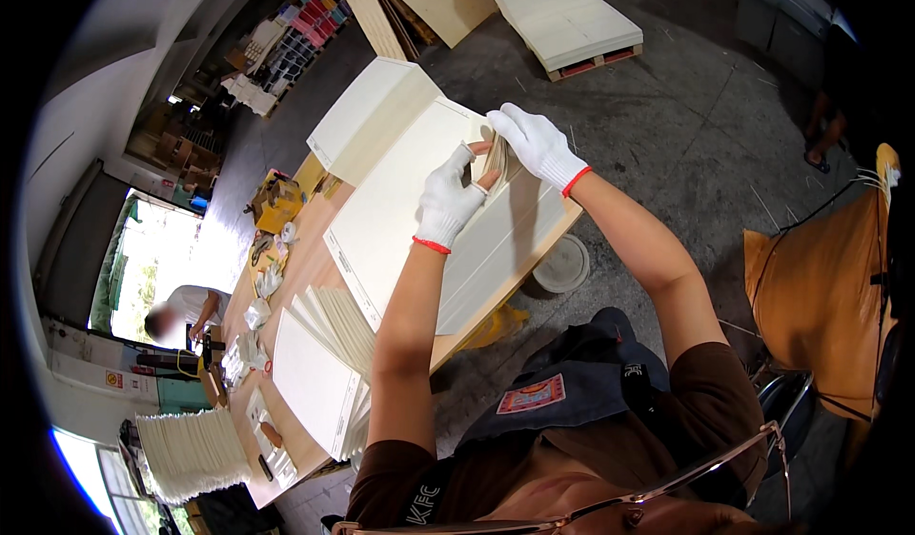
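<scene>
Where the wooden table [307, 249] reaches its left end, one tall stack of white-edged sheets [191, 454] stands beside it; next come one fanned pile [315, 375], one folded white panel [374, 106] and one broad white sheet [396, 213]. Over this sheet, the gloved left hand [448, 195] holds its bare thumb and forefinger apart, tips at one sheaf of cream sheets [497, 165]; I cannot tell whether they pinch. The sheaf lies just right of those fingertips, its visible edges running roughly up and down the view, with both hands equally near. The gloved right hand [536, 141] curls closed over its upper end, thumb hidden. Two hands, one sheaf; its layers are too fine to count. Farther right are one round pale container [562, 268] and one orange sack [810, 292].
</scene>
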